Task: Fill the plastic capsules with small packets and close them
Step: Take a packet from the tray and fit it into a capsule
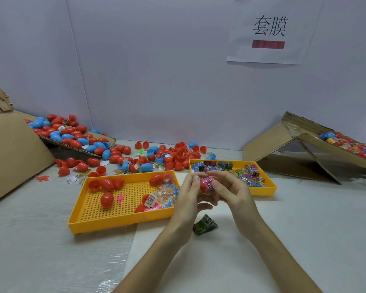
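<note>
Both hands up just off the right end of the perforated yellow plastic tray (123, 221), above the white tabletop (304, 229). My left hand (189, 194) grips a red plastic capsule half (203, 185) from its left side, fingers (195, 180) curled round its rim, thumb underneath. A pink crinkly packet (208, 179) sits in the capsule's open mouth, partly sticking out, with a small white label showing just below it. My right hand (232, 193) is on the other side of the capsule, its fingertips (214, 173) curled over the top of the pink packet and pinching it, thumb low by the capsule's side; the remaining fingers are loosely bent. So the capsule is between both sets of fingers, touching both. Inside the perforated tray: several closed red plastic egg capsules (107, 199) toward its left end and a heap of small colourful plastic toys (167, 194) at its right end. Right of that tray, beyond my hands, is a second yellow tray (265, 192) holding mixed foil packets (248, 174). A dark green foil packet (205, 226) lies on the table near the perforated tray's front right corner, below my hands. Behind the perforated tray is a loose scatter of red and blue capsule shells (169, 155).
</note>
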Demonstrator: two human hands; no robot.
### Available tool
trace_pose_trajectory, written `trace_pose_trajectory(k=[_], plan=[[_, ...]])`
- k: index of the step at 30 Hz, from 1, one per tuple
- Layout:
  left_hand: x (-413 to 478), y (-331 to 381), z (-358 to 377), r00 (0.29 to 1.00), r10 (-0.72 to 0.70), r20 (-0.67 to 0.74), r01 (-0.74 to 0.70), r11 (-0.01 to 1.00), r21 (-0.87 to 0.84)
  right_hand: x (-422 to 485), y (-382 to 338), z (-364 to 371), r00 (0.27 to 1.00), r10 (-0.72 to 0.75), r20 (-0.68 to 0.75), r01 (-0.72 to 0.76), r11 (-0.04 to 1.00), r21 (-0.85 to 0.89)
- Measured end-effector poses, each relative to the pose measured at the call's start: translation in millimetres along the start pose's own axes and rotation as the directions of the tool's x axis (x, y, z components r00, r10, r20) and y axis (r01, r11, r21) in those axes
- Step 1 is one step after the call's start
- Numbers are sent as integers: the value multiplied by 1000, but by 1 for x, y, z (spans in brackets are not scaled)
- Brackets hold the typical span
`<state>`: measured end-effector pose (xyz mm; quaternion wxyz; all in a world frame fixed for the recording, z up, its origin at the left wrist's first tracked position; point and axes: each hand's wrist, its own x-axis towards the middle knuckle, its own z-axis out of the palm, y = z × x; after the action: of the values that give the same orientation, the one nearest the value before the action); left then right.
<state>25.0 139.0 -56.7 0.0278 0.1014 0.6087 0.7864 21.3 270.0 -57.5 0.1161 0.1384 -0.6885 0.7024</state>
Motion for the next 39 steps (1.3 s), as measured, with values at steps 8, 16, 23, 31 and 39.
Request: trace_pose_trajectory(k=[8, 16, 23, 31, 39], plan=[[-1, 1, 1, 985, 165, 54, -172, 962, 213, 1, 2, -2, 996, 20, -84, -23, 999, -43], [-3, -1, 1, 986, 156, 62, -166, 954, 251, 0, 1, -4, 995, -10, -100, 4, 998, -60], [-2, -1, 0, 988, 132, 74, -144, 970, 198, -1, 0, -5, 996, -39, -84, 36, 999, -39], [-2, 0, 1, 990, 116, 80, -127, 982, 142, 0, 1, -4, 995, -24, -99, 21, 999, -29], [-1, 2, -7, 986, 129, 109, -131, 991, 12, 2, -3, -5, 998, 43, -48, -34, 986, 160]])
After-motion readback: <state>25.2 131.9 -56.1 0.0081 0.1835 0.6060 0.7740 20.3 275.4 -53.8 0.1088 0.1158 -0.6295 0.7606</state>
